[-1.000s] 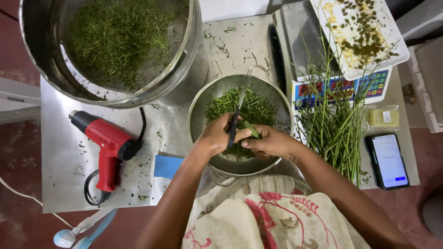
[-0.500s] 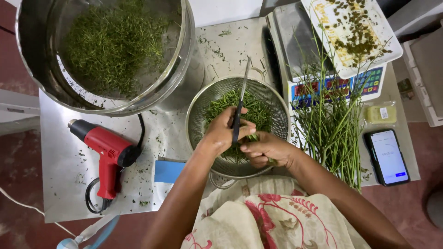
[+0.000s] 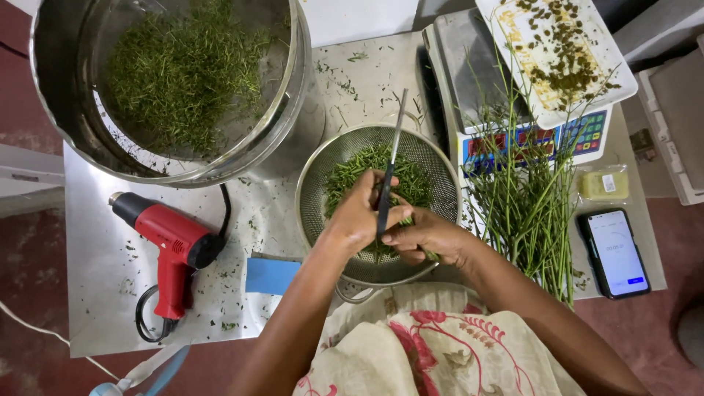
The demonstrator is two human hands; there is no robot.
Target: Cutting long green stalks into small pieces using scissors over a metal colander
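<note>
Our left hand (image 3: 359,213) grips the long steel scissors (image 3: 389,176), which have swung more upright than a moment ago, while our right hand (image 3: 425,238) pinches thin green stems (image 3: 414,220) just beside the blades. Both hover over the round metal mesh colander (image 3: 315,183) of cut greens on the tabletop (image 3: 95,293), so snipping seems under way.

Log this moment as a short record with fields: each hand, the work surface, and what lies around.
left hand: holds scissors, blades pointing away, over the metal colander
right hand: grips green stems at the scissors
colander contents: cut green pieces
surface: metal table
left side: red heat gun, large steel pot of chopped greens
right side: loose green stalks, scale, white tray, phone
</note>
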